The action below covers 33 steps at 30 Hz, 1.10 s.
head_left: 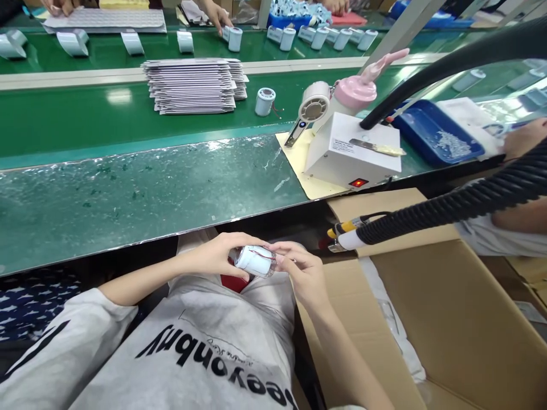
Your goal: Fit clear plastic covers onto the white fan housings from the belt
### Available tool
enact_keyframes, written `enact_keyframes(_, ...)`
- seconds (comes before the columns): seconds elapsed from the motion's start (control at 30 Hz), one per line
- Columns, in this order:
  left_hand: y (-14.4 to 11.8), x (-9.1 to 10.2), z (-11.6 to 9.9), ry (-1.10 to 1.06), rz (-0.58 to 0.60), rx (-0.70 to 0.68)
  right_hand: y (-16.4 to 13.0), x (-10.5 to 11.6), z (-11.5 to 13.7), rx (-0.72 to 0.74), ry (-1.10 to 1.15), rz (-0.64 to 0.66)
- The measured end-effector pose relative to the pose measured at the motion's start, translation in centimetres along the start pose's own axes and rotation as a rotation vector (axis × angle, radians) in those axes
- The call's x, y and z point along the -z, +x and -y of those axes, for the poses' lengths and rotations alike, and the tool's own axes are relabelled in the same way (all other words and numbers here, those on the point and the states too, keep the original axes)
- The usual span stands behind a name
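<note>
Centrally, at 6 o'clock below the bench edge: one white cylinder with a thin red wire, held over the lap, tipped sideways so its end faces the right hand. Left hand cups it from 9 o'clock, fingers wrapped round the body, steadying it; right hand pinches its end at 3 o'clock. Open carton at 4 o'clock, within easy reach. Black hose at 2 o'clock. Stack of sheets at 12 o'clock on the belt, a spare cylinder just beside.

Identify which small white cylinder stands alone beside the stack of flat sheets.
The white cylinder with red wires, right of the sheet stack; the others line the far belt or sit in hands.
</note>
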State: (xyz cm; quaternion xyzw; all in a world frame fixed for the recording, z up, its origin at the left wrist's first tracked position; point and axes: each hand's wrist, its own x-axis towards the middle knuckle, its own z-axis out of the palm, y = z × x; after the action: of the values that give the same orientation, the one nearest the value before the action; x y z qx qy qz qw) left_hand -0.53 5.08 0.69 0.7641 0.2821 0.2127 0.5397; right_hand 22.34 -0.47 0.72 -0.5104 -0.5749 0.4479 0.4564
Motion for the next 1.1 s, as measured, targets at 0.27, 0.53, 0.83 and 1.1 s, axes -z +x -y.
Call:
enact_keyframes(0.27, -1.0, -1.1, -0.8, -0.399, -0.112, 0.294, -1.4, 1.1, -1.0, 0.407, -0.287, 0.174)
enact_keyframes(0.53, -1.1, -0.4, -1.3, -0.194, -0.026, 0.085, -1.6, 1.7, 0.0, 0.287, -0.260, 0.207)
enact_keyframes(0.83, -1.2, -0.1, -1.5, -0.107, 0.031, -0.085, -1.9, 1.6, 0.7, 0.072, -0.002, 0.239)
enact_keyframes(1.1, -1.4, -0.2, -1.2, -0.081, 0.028, -0.117, -2.1, 1.4, 0.2, -0.132, 0.135, 0.252)
